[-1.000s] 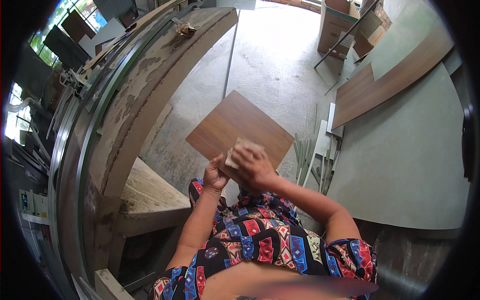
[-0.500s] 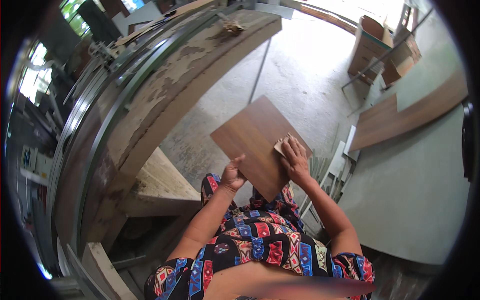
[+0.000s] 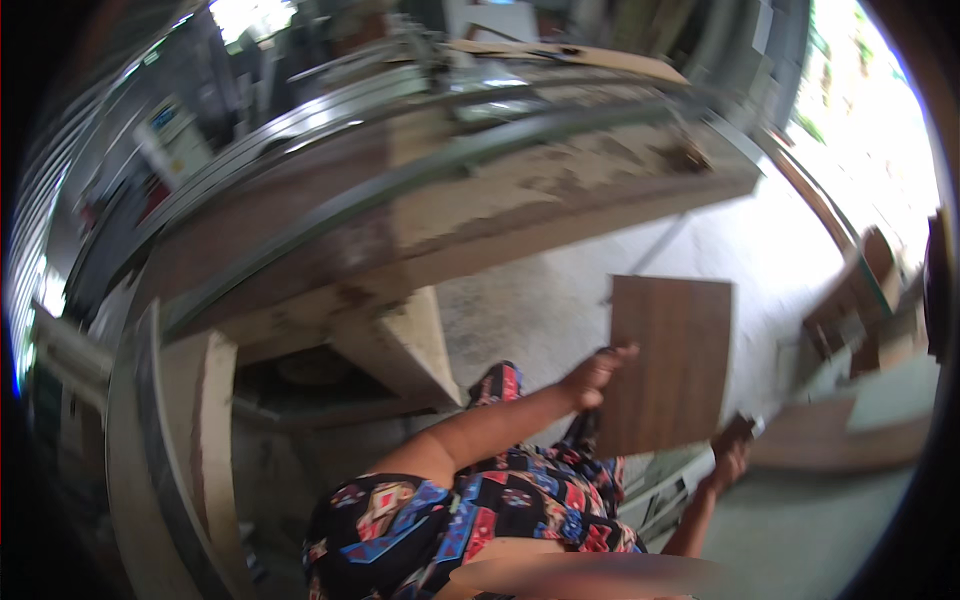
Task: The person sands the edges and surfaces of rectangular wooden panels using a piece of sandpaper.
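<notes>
A flat brown wood-grain board (image 3: 668, 365) is held up over my lap, tilted toward me. My left hand (image 3: 597, 378) grips its left edge, the thumb on the face and the fingers tucked behind. Off the board's lower right corner is my right hand (image 3: 733, 458), smeared by motion. Its fingers are curled around what looks like the folded tan pad seen on the board earlier; only a blurred pale bit shows past the fingertips.
A long worn workbench (image 3: 480, 235) with metal strips along it runs across the left and front. Cardboard boxes (image 3: 855, 290) stand at the right. A curved brown sheet (image 3: 840, 437) lies on a pale green surface (image 3: 800, 510) beside me.
My right hand has left the board's face and moved off to its right. The board has turned more upright in view, still in my left hand. The whole view has swung left.
</notes>
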Demonstrator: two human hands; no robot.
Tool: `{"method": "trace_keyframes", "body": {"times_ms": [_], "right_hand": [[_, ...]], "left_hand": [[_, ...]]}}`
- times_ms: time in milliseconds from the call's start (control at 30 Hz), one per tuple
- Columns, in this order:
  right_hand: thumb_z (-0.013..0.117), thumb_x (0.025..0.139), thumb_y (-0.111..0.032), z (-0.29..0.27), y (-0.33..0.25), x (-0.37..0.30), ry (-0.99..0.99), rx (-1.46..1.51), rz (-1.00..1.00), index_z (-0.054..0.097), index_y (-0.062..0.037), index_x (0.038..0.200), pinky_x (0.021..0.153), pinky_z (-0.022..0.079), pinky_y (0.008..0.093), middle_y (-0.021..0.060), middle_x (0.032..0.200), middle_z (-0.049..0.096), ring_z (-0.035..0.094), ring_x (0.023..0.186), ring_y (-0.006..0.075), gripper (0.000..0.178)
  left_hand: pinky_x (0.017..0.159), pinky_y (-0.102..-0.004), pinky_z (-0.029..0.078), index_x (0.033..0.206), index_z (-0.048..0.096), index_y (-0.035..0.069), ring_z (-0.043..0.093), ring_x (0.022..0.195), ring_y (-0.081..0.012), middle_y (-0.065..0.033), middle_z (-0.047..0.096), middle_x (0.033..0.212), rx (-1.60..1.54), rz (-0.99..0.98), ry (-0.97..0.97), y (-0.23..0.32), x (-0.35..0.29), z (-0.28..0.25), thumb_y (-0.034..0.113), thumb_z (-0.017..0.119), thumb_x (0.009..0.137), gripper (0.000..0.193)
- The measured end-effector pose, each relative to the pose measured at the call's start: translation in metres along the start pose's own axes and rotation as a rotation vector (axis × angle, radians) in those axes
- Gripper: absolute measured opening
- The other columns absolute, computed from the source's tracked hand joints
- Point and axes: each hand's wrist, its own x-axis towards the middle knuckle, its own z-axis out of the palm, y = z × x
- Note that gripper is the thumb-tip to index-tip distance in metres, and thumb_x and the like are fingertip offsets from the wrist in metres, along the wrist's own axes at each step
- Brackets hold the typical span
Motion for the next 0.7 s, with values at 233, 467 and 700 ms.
{"method": "trace_keyframes", "body": {"times_ms": [233,467,700], "right_hand": [[0.050,0.091,-0.031,0.079,-0.040,-0.018,-0.003,0.433,0.379,0.058,-0.0070,0.118,0.067,0.052,0.0282,0.0100,0.112,0.060,0.060,0.093,0.0208,0.037],[0.052,0.089,-0.033,0.188,-0.049,-0.044,-0.228,0.967,1.056,0.054,-0.0077,0.120,0.061,0.054,0.0411,0.0092,0.099,0.062,0.062,0.083,0.0258,0.039],[0.051,0.091,-0.039,0.241,-0.013,-0.058,-0.560,0.825,1.069,0.052,-0.0092,0.111,0.064,0.052,0.0446,0.0087,0.097,0.057,0.058,0.083,0.0274,0.036]], "left_hand": [[0.097,-0.0353,0.044,0.126,0.052,0.005,0.056,0.111,-0.0155,-0.0046,0.059,0.120,0.118,0.282,-0.215,0.053,-0.034,0.079,0.035,0.063,0.089,0.049],[0.090,-0.0341,0.050,0.118,0.056,0.006,0.061,0.101,-0.0155,-0.0039,0.063,0.111,0.119,0.557,-0.006,0.125,-0.101,0.103,0.035,0.068,0.085,0.046],[0.092,-0.0423,0.050,0.117,0.057,0.008,0.059,0.106,-0.0206,-0.0078,0.062,0.114,0.004,1.013,0.321,0.197,-0.220,0.090,0.034,0.067,0.086,0.041]]}}
